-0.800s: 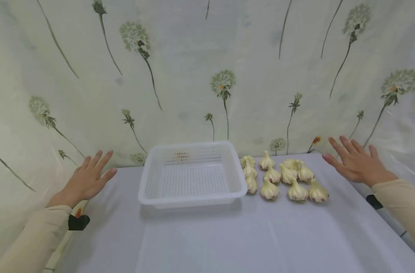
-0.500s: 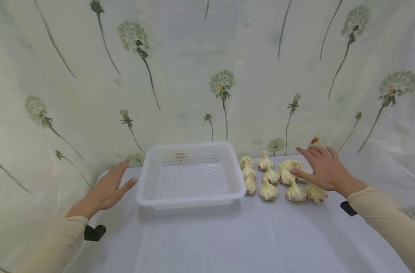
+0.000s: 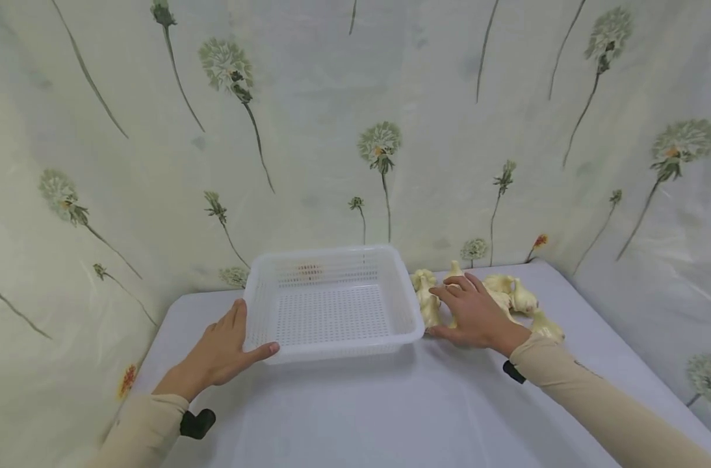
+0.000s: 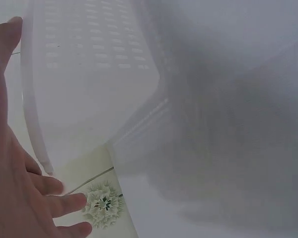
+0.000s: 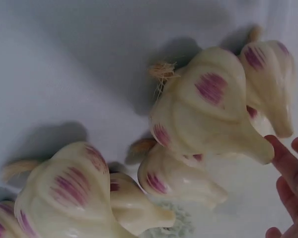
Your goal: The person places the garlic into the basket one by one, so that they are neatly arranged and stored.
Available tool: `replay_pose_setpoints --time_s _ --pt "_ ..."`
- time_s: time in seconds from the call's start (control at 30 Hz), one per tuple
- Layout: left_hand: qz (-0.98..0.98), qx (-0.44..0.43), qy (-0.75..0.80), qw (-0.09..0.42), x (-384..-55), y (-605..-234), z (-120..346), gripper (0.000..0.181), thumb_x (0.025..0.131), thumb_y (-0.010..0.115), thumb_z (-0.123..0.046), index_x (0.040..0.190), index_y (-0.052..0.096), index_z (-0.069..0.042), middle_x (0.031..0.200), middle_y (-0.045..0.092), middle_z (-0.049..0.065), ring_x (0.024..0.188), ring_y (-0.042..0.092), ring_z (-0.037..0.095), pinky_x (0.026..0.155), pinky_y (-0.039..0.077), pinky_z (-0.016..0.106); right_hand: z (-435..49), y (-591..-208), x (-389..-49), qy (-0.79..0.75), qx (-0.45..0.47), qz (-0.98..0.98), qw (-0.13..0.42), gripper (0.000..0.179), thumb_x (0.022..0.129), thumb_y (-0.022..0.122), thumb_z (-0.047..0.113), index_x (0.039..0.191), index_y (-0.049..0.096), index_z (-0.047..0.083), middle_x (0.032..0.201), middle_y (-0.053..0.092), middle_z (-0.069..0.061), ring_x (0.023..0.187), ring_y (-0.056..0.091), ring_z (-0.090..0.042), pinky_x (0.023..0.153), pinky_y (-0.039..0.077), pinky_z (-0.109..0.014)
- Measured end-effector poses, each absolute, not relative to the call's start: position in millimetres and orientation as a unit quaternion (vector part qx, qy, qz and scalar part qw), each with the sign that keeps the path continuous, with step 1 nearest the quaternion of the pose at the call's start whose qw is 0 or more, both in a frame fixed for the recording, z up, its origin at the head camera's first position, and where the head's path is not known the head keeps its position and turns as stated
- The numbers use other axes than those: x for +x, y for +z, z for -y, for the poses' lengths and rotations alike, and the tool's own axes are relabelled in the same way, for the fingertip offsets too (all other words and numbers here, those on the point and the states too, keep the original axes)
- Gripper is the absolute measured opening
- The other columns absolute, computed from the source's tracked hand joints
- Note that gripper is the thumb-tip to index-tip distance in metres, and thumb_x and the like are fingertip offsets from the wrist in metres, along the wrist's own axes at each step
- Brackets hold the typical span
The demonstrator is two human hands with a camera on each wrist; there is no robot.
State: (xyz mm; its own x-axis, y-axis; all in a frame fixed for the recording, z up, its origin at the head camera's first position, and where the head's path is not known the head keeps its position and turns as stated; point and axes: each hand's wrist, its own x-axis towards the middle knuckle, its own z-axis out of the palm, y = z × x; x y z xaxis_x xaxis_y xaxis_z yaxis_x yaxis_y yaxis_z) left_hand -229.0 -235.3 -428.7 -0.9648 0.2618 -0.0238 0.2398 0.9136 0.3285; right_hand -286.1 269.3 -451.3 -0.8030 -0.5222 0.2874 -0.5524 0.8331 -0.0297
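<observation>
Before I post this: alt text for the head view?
A person's left hand is at the left end of a white rectangular perforated plastic basket; the right hand is over cream, rounded garlic bulbs beside it. Behind the white-covered table hangs a pale dandelion-print sheet.

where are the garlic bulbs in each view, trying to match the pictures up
Head: garlic bulbs lie right of the white basket, partly hidden by the right hand.
Left wrist: not in it; the basket's side takes up the upper left, with the left hand at the left edge.
Right wrist: spread from lower left to upper right, with the right hand's fingers at the right edge.
Shared landmark: the white tabletop shows in all three.
</observation>
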Motion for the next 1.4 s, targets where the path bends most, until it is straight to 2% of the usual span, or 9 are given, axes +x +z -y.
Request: replay_pose_setpoints --time_s 0.17,0.33,0.47,0.57,0.8,0.97,1.1,1.23,1.4 --pt "-0.975 0.115 0.182 0.047 -228 -434 237 0.127 0.095 0.054 -0.079 0.162 0.004 0.017 0.168 0.020 0.039 0.155 0.028 0.055 0.119 0.027 0.072 -264 -460 -291 0.048 0.299 0.939 0.166 0.067 0.085 0.087 0.049 0.133 0.069 0.006 0.120 0.075 -0.012 0.130 0.056 -0.039 0.119 0.029 -0.069" --pt "-0.974 0.111 0.191 0.056 -228 -435 238 0.127 0.096 0.056 -0.077 0.163 0.002 0.016 0.161 0.034 0.041 0.150 0.037 0.054 0.117 0.028 0.073 -262 -467 -297 0.058 0.294 0.937 0.178 0.058 0.080 0.093 0.043 0.121 0.070 0.008 0.111 0.074 -0.008 0.125 0.057 -0.038 0.114 0.038 -0.063" --pt "-0.969 0.101 0.214 0.068 -228 -439 240 0.129 0.095 0.059 -0.076 0.164 -0.002 0.014 0.159 0.037 0.041 0.146 0.043 0.055 0.115 0.036 0.068 -259 -471 -300 0.090 0.286 0.939 0.169 0.059 0.075 0.098 0.038 0.117 0.067 0.010 0.104 0.072 -0.006 0.122 0.059 -0.038 0.101 0.049 -0.059" --pt "-0.965 0.092 0.236 0.074 -227 -441 241 0.130 0.094 0.061 -0.075 0.164 -0.006 0.011 0.157 0.041 0.041 0.143 0.048 0.054 0.113 0.041 0.064 -256 -471 -299 0.112 0.279 0.941 0.154 0.060 0.073 0.100 0.032 0.117 0.066 0.010 0.101 0.070 -0.003 0.119 0.060 -0.037 0.093 0.053 -0.056" --pt "-0.960 0.086 0.257 0.071 -228 -445 241 0.130 0.094 0.061 -0.076 0.165 -0.008 0.008 0.153 0.048 0.039 0.138 0.055 0.048 0.110 0.045 0.062 -254 -468 -300 0.126 0.259 0.949 0.124 0.064 0.070 0.101 0.028 0.123 0.072 0.007 0.104 0.072 -0.005 0.116 0.060 -0.036 0.090 0.054 -0.056" --pt "-0.958 0.084 0.264 0.071 -227 -447 242 0.129 0.095 0.060 -0.076 0.166 -0.011 0.006 0.152 0.050 0.038 0.136 0.058 0.046 0.108 0.047 0.061 -254 -471 -303 0.128 0.259 0.951 0.109 0.056 0.067 0.102 0.031 0.113 0.077 0.012 0.111 0.072 -0.007 0.114 0.059 -0.033 0.090 0.055 -0.054" --pt "-0.957 0.083 0.270 0.071 -226 -449 242 0.129 0.095 0.060 -0.075 0.166 -0.011 0.005 0.151 0.051 0.038 0.136 0.058 0.045 0.108 0.047 0.061 -253 -476 -302 0.123 0.275 0.946 0.121 0.054 0.064 0.103 0.031 0.107 0.073 0.016 0.109 0.071 -0.009 0.114 0.059 -0.034 0.089 0.055 -0.053" --pt "-0.956 0.079 0.273 0.073 -227 -449 242 0.129 0.095 0.060 -0.076 0.166 -0.011 0.004 0.151 0.051 0.038 0.136 0.059 0.045 0.107 0.048 0.060 -251 -479 -301 0.108 0.291 0.941 0.137 0.057 0.064 0.104 0.031 0.107 0.068 0.017 0.110 0.070 -0.013 0.115 0.060 -0.036 0.087 0.056 -0.053" --pt "-0.957 0.073 0.270 0.078 -226 -448 242 0.128 0.095 0.058 -0.077 0.167 -0.011 0.003 0.152 0.048 0.040 0.138 0.056 0.049 0.108 0.046 0.063 -252 -473 -299 0.110 0.282 0.943 0.141 0.059 0.064 0.104 0.030 0.108 0.069 0.015 0.115 0.066 -0.017 0.111 0.061 -0.037 0.088 0.054 -0.055"
